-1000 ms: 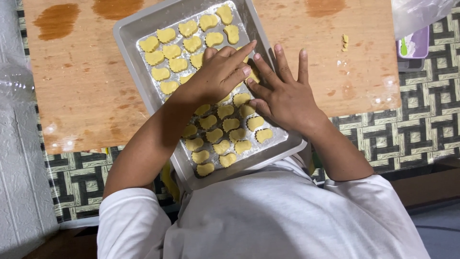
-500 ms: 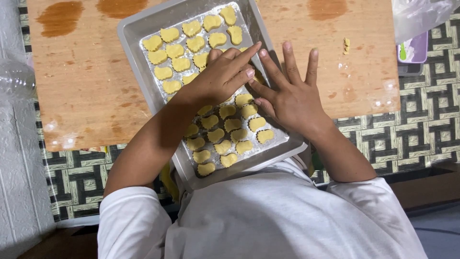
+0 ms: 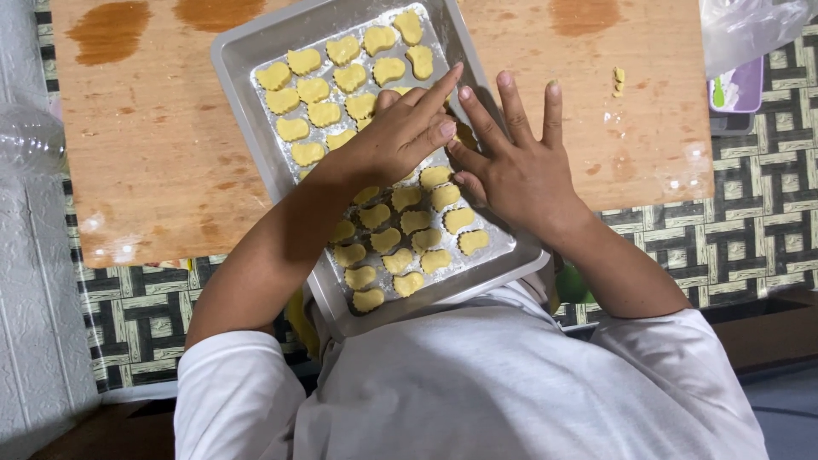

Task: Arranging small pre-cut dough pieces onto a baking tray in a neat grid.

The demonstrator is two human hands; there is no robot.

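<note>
In the head view, a grey metal tray is seen lying tilted on a wooden tabletop, with its long side running from the far left down to the near right, where its near corner hangs over the tabletop's edge. Rows of small yellow dough shapes are laid out in it, some at the far end and some at the near end. Both hands are placed over the middle of the tray, close by its right rim. The left hand is laid flat and open, fingers together and pointed to the far right; nothing is seen to be held in it. The right hand is spread open too, fingers apart and pointed away, with its thumb and first finger touching the left hand's fingertips. A dough piece is just seen where the two hands meet, right under the fingertips, so it is about as close to one hand as to the other. Whether it is pinched or only touched cannot be told. Dough crumbs are left on the tabletop, well apart to the right. A purple box is seen at the far right edge, and a patterned mat lies under the tabletop.
</note>
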